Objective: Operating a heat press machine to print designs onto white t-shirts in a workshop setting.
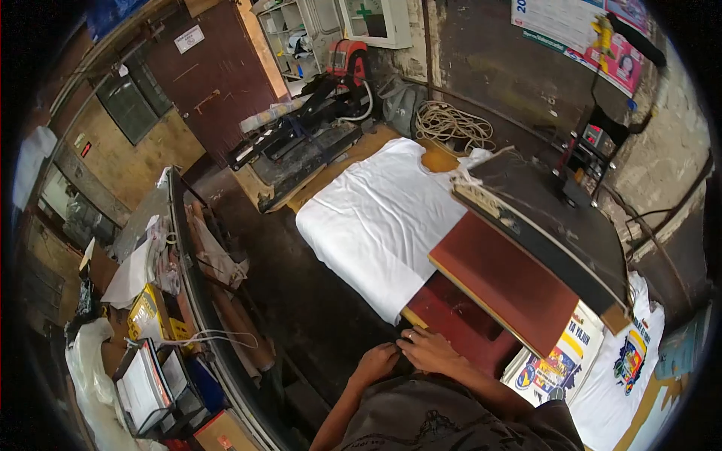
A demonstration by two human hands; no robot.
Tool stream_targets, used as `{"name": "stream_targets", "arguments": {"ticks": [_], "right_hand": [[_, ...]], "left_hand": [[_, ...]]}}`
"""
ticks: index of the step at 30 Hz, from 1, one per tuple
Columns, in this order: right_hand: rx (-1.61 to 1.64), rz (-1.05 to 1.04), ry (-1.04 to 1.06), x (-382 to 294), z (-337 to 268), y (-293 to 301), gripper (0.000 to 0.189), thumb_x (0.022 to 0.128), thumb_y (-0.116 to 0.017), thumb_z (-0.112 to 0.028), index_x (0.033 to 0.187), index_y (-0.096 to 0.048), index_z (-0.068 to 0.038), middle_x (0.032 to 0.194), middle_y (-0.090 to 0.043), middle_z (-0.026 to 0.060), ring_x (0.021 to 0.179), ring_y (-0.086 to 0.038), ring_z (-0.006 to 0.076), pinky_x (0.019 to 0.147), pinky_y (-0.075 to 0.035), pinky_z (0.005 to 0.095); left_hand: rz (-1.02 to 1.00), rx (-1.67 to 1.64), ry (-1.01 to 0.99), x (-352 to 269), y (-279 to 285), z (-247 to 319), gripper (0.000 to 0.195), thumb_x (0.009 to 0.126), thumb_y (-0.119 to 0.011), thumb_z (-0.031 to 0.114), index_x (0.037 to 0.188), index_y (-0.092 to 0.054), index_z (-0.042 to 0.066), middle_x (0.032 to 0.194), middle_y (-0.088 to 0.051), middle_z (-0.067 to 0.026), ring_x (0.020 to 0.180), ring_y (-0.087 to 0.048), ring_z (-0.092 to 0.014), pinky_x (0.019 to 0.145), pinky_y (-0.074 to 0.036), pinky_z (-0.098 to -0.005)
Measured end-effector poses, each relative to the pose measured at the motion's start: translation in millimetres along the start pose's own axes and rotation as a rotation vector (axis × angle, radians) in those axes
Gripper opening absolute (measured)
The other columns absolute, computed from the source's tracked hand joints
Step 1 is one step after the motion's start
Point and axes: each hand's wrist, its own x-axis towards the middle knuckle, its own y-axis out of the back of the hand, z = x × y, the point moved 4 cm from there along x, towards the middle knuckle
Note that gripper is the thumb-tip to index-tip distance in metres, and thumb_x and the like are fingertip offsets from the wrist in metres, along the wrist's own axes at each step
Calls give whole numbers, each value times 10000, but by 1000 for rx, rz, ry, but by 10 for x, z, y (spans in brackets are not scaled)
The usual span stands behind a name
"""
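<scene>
My left hand (377,362) is closed loosely in front of my body, beside my right hand (427,348), which rests by the near edge of a red board (457,315) with its fingers bent. Whether either hand holds something small between them cannot be seen. Beyond them a white T-shirt (383,208) lies spread and slightly wrinkled, its neck opening at the far end. A reddish-brown padded board (502,276) overlaps its near right corner. At the right, printed sheets (555,361) lie next to a white T-shirt with a colourful print (632,349).
A heat press (344,62) stands behind the shirt, near a coiled rope (454,125). A dark curved table (564,220) with a small control box (595,135) is on the right. On the left, a long rack edge (192,282) borders document trays (144,389) and plastic bags.
</scene>
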Motion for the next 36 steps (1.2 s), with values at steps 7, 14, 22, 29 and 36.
{"name": "stream_targets", "arguments": {"ticks": [7,14,22,29,36], "right_hand": [[102,200,-307,644,533,-600,328,824,-623,-258,1073,-655,-46,1260,-479,181,1241,-366,372,977,-385,491],[-172,313,-717,1418,1122,-659,455,750,-684,-278,1160,-610,-96,1325,-430,196,1271,-325,434,1006,-342,530],[-162,307,-1007,1787,1274,-741,346,725,-694,-216,1030,-650,-59,1253,-506,206,1210,-433,364,980,-377,479],[-235,478,-1116,1903,1379,-775,251,692,-675,-137,936,-653,-80,1148,-564,149,1125,-498,331,911,-411,460],[-268,595,-1283,2038,1521,-721,181,685,-647,-53,853,-594,-95,1059,-586,110,1024,-536,314,845,-414,444]], "left_hand": [[100,169,-169,1366,301,-856,293,734,-623,90,1019,-637,22,1146,-573,-123,1092,-528,-333,836,-471,-454],[65,10,-388,3054,659,-1289,295,777,-595,76,1059,-620,-9,1193,-550,-129,1158,-483,-334,947,-420,-438],[90,66,-640,5088,342,-1393,368,803,-608,100,1166,-570,53,1240,-519,-127,1155,-469,-320,924,-410,-454],[64,34,-440,6582,-145,-1043,274,812,-621,173,1065,-631,68,1078,-618,-128,1034,-562,-317,886,-435,-449],[-118,-49,129,7019,-496,-939,405,719,-714,442,964,-670,122,962,-685,-78,984,-594,-323,886,-441,-478]]}}
